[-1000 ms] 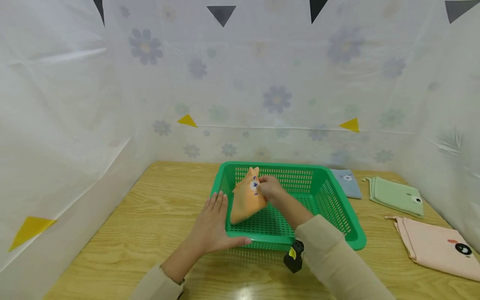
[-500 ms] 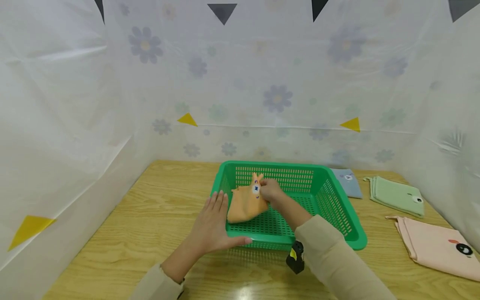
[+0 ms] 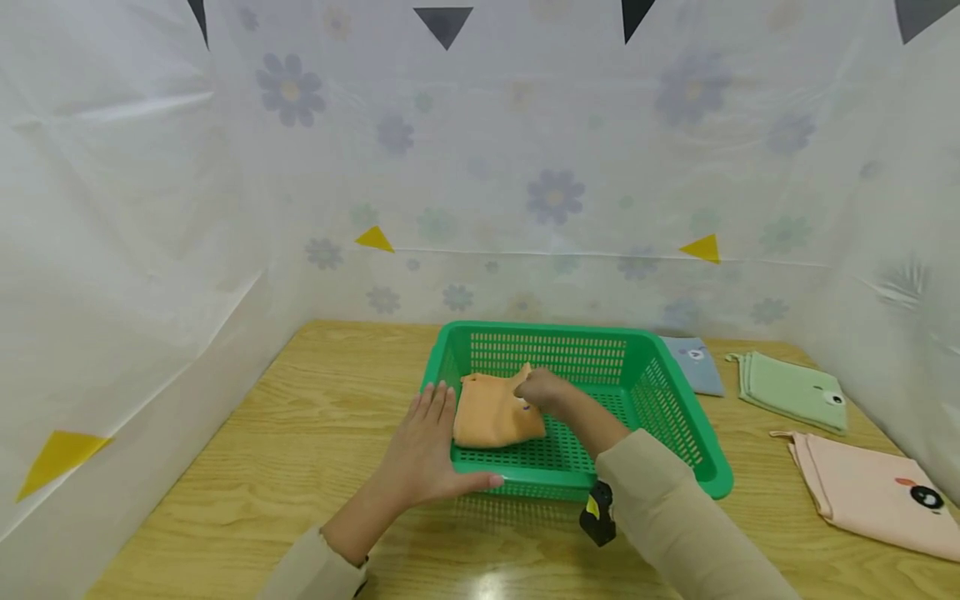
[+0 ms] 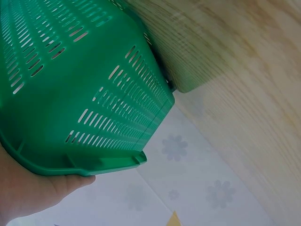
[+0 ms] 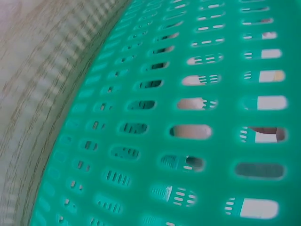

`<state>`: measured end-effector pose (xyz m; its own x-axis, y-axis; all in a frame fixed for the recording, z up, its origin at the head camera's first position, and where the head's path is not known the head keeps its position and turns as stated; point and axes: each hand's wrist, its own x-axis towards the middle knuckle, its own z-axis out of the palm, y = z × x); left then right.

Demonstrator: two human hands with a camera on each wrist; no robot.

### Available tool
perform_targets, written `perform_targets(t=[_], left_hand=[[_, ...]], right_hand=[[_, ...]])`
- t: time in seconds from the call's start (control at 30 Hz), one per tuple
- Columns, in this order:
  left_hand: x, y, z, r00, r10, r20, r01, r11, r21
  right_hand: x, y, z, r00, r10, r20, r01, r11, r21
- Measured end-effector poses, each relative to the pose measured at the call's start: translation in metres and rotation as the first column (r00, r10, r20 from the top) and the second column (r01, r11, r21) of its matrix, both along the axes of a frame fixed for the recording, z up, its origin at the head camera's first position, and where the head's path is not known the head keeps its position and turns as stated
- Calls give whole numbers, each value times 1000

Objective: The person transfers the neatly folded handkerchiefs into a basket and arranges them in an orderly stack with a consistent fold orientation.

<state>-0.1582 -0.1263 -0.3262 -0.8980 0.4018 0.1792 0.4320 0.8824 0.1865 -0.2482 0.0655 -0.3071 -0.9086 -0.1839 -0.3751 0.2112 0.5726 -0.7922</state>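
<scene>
A folded orange hand towel (image 3: 495, 413) with a stitched animal face lies at the left end inside the green plastic basket (image 3: 547, 480). My right hand (image 3: 546, 392) reaches over the basket's front rim and pinches the towel near its face, partly covering it. My left hand (image 3: 420, 454) rests on the front left corner of the basket rim, fingers straight and thumb along the front edge. In the left wrist view, that hand (image 4: 35, 193) lies against the rim of the basket (image 4: 80, 108). Slotted basket wall (image 5: 155, 117) fills most of the right wrist view.
Right of the basket lie a blue folded towel (image 3: 697, 371), partly hidden by the basket, a green one (image 3: 791, 393) and a pink one (image 3: 870, 492). The wooden table (image 3: 300, 442) is bordered by white flower-print sheeting (image 3: 480, 167) at the back and sides.
The orange towel has gone from tilted up to lying lower and flatter in the basket. My right hand has moved down slightly with it; the left hand has stayed on the rim.
</scene>
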Motion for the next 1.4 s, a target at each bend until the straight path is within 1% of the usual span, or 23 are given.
perform_targets(t=[0.07, 0.23, 0.33, 0.53, 0.7, 0.87, 1.03, 1.23, 1.4], left_hand=[[0, 0, 0, 1000, -1, -1, 1, 1000, -2], [0, 0, 0, 1000, -4, -5, 4, 1000, -7], [0, 0, -1, 1000, -5, -5, 5, 1000, -9], [-1, 0, 0, 1000, -3, 1, 3, 1000, -13], [0, 1, 0, 1000, -1, 12, 2, 1000, -5], [0, 0, 1, 1000, 0, 19, 0, 1000, -4], [0, 0, 1, 1000, 0, 23, 0, 1000, -6], [-1, 0, 1, 1000, 0, 23, 0, 1000, -10], [-1, 1, 1, 1000, 0, 28, 0, 1000, -12]], right_hand=[[1, -1, 0, 1000, 24, 4, -24, 1000, -7], [3, -3, 0, 1000, 22, -9, -22, 1000, -6], [3, -2, -1, 1000, 7, -18, -7, 1000, -5], [1, 4, 0, 998, -54, -30, 54, 998, 12], [-1, 12, 0, 996, -88, -32, 87, 996, -18], [-2, 23, 2, 993, -99, -61, 99, 995, -8], [-2, 34, 3, 991, -116, -64, 115, 993, -21], [-1, 45, 4, 987, -150, -64, 150, 989, -12], [0, 55, 5, 986, -154, -72, 152, 988, -27]])
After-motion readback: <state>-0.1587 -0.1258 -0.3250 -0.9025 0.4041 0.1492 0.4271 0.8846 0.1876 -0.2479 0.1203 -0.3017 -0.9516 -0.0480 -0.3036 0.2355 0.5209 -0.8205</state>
